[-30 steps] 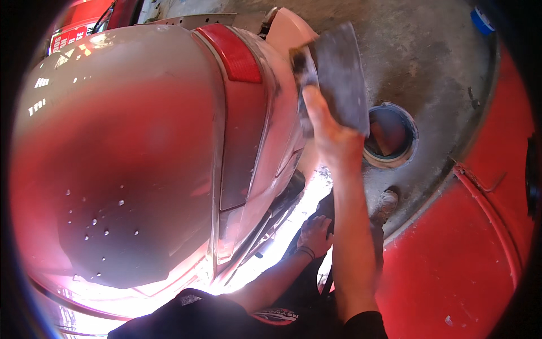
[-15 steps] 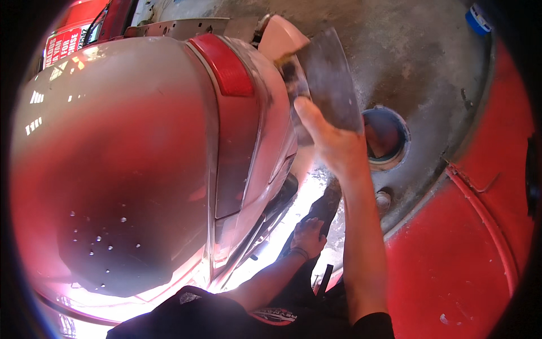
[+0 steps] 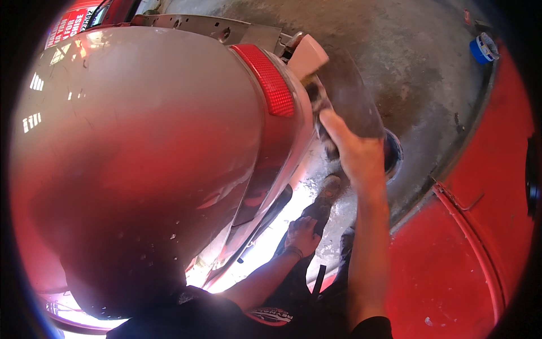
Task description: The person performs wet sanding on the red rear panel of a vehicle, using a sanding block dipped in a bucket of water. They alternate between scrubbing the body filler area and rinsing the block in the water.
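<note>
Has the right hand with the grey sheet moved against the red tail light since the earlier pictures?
Yes. The right hand with the grey sheet now sits lower along the car's edge, farther below the red tail light.

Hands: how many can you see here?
2. The right hand is raised beside the car's tail light, holding a grey sheet. The left hand hangs low by the shoe.

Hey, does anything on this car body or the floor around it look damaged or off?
The grey car body carries pale specks low down, near. At its rear corner, a bare metal bracket shows beyond the red tail light. The concrete floor is stained.
</note>
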{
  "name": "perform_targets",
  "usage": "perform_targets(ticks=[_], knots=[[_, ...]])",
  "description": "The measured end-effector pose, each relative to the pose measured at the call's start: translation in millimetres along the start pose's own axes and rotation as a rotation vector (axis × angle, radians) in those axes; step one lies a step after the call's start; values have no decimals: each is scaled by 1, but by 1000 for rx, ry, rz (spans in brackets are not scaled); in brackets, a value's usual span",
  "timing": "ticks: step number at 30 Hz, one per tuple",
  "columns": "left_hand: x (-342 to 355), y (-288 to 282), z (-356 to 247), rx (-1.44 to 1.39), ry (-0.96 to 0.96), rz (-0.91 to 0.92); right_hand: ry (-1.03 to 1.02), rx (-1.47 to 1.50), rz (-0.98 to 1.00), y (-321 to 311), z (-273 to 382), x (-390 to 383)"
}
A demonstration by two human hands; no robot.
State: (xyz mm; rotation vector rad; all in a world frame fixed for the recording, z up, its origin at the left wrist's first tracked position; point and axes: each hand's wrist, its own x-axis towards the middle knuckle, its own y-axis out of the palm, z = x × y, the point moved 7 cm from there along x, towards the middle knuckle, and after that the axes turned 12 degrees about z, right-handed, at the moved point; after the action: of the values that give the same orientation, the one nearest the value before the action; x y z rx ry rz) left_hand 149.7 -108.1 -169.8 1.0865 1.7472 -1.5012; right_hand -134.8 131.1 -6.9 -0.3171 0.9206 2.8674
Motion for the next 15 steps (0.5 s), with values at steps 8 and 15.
perform_targets(ticks=[8,15], knots=[[-10,14,19,-145,-55,58,358,-391,42,-23,17,28],[7,-48,-16,-624,237,-140,152,-1196,-101,-13,81,40]])
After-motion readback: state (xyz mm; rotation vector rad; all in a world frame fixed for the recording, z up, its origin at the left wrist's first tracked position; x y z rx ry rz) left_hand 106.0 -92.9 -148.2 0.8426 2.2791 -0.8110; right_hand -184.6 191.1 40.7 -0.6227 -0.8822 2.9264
